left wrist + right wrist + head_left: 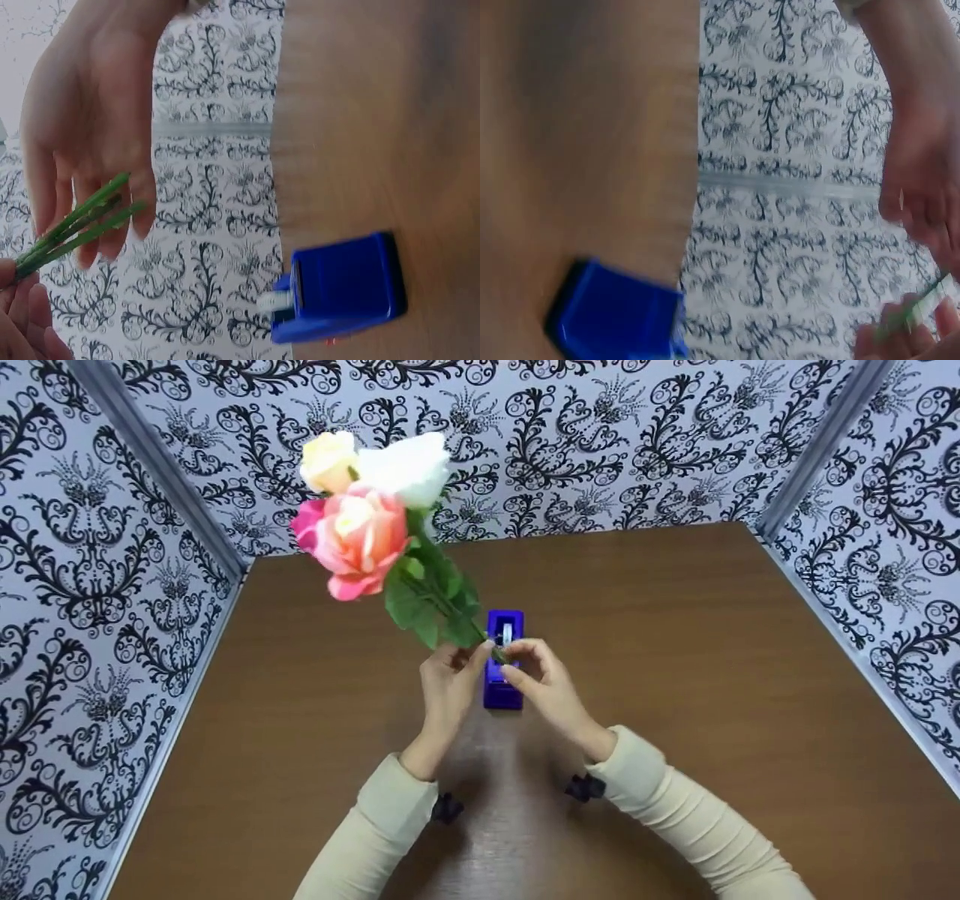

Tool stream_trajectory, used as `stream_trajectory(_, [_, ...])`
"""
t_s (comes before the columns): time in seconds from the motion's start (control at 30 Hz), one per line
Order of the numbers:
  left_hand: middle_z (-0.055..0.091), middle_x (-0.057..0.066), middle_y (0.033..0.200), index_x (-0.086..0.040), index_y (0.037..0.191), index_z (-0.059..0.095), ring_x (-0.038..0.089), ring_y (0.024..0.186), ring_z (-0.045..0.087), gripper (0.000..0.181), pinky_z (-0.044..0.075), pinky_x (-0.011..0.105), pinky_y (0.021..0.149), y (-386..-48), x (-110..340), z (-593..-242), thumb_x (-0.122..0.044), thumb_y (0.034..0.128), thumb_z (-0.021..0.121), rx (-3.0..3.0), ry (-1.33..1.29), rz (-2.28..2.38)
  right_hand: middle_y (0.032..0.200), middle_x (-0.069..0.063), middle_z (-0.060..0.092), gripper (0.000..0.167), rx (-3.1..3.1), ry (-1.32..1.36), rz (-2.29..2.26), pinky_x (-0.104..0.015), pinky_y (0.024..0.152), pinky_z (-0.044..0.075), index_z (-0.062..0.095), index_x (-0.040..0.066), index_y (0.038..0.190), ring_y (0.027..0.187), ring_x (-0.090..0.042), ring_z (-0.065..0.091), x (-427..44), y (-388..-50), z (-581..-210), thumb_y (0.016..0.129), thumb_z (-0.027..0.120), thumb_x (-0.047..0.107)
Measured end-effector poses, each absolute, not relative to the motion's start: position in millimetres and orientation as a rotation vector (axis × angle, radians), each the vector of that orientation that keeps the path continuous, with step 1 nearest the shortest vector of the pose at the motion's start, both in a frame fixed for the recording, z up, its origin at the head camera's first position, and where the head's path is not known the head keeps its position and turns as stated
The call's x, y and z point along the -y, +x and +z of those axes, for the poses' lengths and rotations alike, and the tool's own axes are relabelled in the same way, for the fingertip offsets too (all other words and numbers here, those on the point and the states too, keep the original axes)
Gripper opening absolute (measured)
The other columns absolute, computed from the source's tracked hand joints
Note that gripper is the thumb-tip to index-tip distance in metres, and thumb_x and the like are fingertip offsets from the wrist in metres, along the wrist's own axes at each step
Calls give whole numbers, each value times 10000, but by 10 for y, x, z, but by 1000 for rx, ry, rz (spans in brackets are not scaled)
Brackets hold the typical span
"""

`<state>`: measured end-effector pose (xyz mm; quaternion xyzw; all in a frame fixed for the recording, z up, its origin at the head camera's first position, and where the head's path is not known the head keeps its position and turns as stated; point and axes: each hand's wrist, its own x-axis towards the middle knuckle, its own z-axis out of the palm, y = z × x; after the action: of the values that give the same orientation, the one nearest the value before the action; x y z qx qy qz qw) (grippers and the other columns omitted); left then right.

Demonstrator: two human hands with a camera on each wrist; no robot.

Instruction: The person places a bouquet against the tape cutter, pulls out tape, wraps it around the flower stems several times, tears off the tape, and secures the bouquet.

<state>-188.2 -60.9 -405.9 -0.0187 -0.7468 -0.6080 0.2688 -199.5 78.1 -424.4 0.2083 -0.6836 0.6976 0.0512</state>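
Observation:
Pink, cream and white artificial roses (364, 536) lean up and to the left in the head view. My left hand (448, 682) pinches their green stems (75, 232) near the lower end. From the right, my right hand (551, 686) curls its thumb and forefinger around the stem ends. A pale shiny strip (932, 300) lies against the stem in the right wrist view; blur hides exactly what the right fingertips pinch. Below the hands a blue tape dispenser (504, 697) stands on the table, its roll of clear tape (508, 632) partly showing.
The brown wooden table (675, 660) is bounded by black-and-white patterned walls (570, 442) at the back and both sides. Small black wrist devices (585, 787) sit at the inner sides of both cream sleeves (675, 810).

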Motion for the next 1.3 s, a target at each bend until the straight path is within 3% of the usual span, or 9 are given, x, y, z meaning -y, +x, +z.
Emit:
stream_trajectory(0.13, [539, 62, 591, 49, 742, 636, 91, 541, 433, 161, 366, 201, 508, -1906, 764, -4068, -90, 783, 705, 2108, -92, -1513, 1122, -223, 532, 313, 2165, 624, 1932, -283, 927, 404, 501, -104, 1125, 1055, -210, 514, -1050, -2119, -4159, 840, 603, -26])
stream_trajectory(0.43, [655, 156, 741, 62, 830, 656, 186, 638, 549, 152, 443, 272, 585, -2013, 1197, -4266, -84, 796, 680, 2373, -126, -1285, 1127, -204, 547, 314, 2271, 435, 1576, -167, 847, 392, 507, -89, 1129, 957, 9, 486, -1722, -2354, -4080, 837, 605, -32])
stream_trajectory(0.57, [644, 128, 716, 45, 799, 657, 164, 620, 498, 125, 409, 243, 570, -2045, 1204, -4357, -78, 794, 681, 2431, -127, -1296, 1141, -210, 548, 302, 2364, 387, 1524, -177, 822, 390, 509, -76, 1136, 959, -59, 501, -1870, -2367, -4152, 855, 594, -4])
stream_trajectory(0.7, [629, 120, 692, 45, 771, 646, 178, 619, 515, 126, 432, 260, 573, -2059, 1053, -4425, -74, 789, 682, 2438, -220, -1287, 1151, -203, 542, 306, 2441, 399, 1536, -177, 815, 392, 502, -72, 1153, 1011, -216, 505, -1941, -2360, -4203, 878, 580, 35])
stream_trajectory(0.77, [645, 131, 722, 52, 789, 648, 201, 650, 561, 130, 470, 292, 604, -2059, 933, -4460, -74, 792, 677, 2443, -295, -1279, 1144, -195, 544, 303, 2437, 377, 1543, -177, 824, 398, 503, -73, 1154, 1014, -195, 510, -1984, -2362, -4211, 879, 578, 33])
stream_trajectory(0.87, [667, 138, 763, 51, 829, 652, 212, 678, 599, 142, 495, 310, 634, -2053, 725, -4507, -88, 801, 667, 2468, -389, -1280, 1141, -194, 536, 308, 2403, 331, 1543, -229, 854, 408, 495, -84, 1159, 983, -61, 500, -2080, -2371, -4200, 874, 572, 2])
stream_trajectory(0.97, [654, 127, 739, 42, 823, 634, 190, 625, 580, 138, 483, 265, 585, -2045, 507, -4560, -93, 810, 658, 2502, -432, -1314, 1130, -190, 534, 315, 2361, 281, 1546, -204, 855, 404, 488, -91, 1163, 945, 37, 483, -2180, -2373, -4154, 869, 571, -14])
stream_trajectory(1.13, [651, 152, 755, 62, 848, 633, 221, 549, 601, 118, 471, 203, 503, -2051, 141, -4646, -53, 823, 643, 2561, -400, -1541, 1147, -172, 518, 326, 2364, 246, 1513, -119, 826, 379, 465, -85, 1188, 992, -43, 487, -2308, -2357, -4077, 887, 552, 9])
stream_trajectory(1.3, [673, 154, 819, 55, 917, 654, 219, 494, 612, 135, 471, 199, 477, -2126, -145, -4810, -54, 841, 628, 2707, -245, -1666, 1183, -150, 491, 347, 2394, 224, 1505, -115, 836, 366, 441, -69, 1220, 1033, -84, 458, -2382, -2347, -4071, 903, 535, 34])
